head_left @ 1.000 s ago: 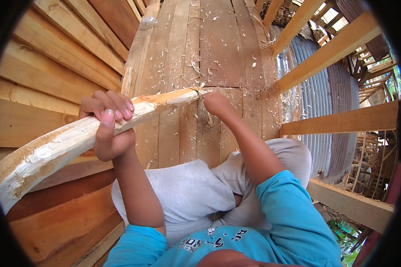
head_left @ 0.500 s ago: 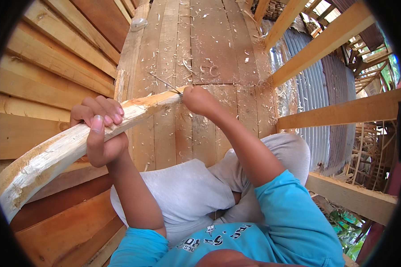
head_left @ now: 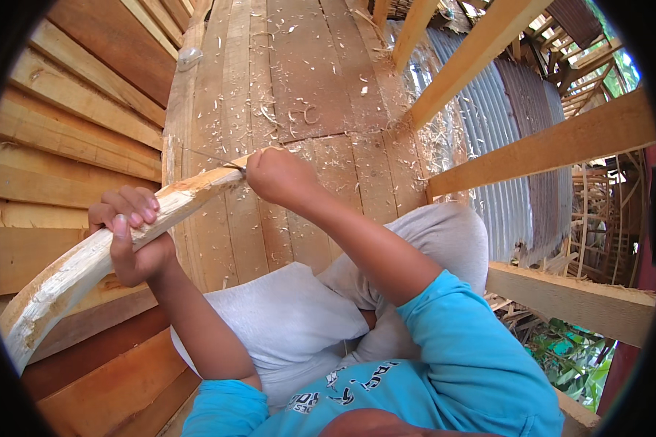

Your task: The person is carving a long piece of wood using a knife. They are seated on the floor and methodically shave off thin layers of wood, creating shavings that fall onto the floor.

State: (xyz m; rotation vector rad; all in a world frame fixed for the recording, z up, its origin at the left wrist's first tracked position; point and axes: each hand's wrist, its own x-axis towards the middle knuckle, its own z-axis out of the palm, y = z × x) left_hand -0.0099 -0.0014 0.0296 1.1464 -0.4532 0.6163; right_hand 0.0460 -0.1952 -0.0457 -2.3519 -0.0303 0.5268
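A long, pale, stripped length of wood (head_left: 64, 280) runs from the lower left up toward the middle, its surface rough and partly shaved. My left hand (head_left: 133, 234) is wrapped round it from below, fingers over the far side and thumb on the near side. At the wood's far end is my right hand (head_left: 280, 175), closed in a fist on a knife. The knife's thin dark blade (head_left: 210, 156) points left, lying across the wood near its tip. My fist hides the knife's handle and the very end of the wood.
Curled shavings (head_left: 302, 116) lie scattered over the plank floor (head_left: 321, 80). A small clear object (head_left: 189, 58) sits by the slatted wooden wall (head_left: 73, 127) on the left. Wooden rails (head_left: 539, 149) and corrugated metal sheets (head_left: 496, 109) stand on the right. My bent legs (head_left: 437, 240) are below.
The whole view has shifted, carrying the scene leftward and slightly down. My right hand has drawn a little nearer to my left, and the knife blade lies flatter. Both grips stay the same.
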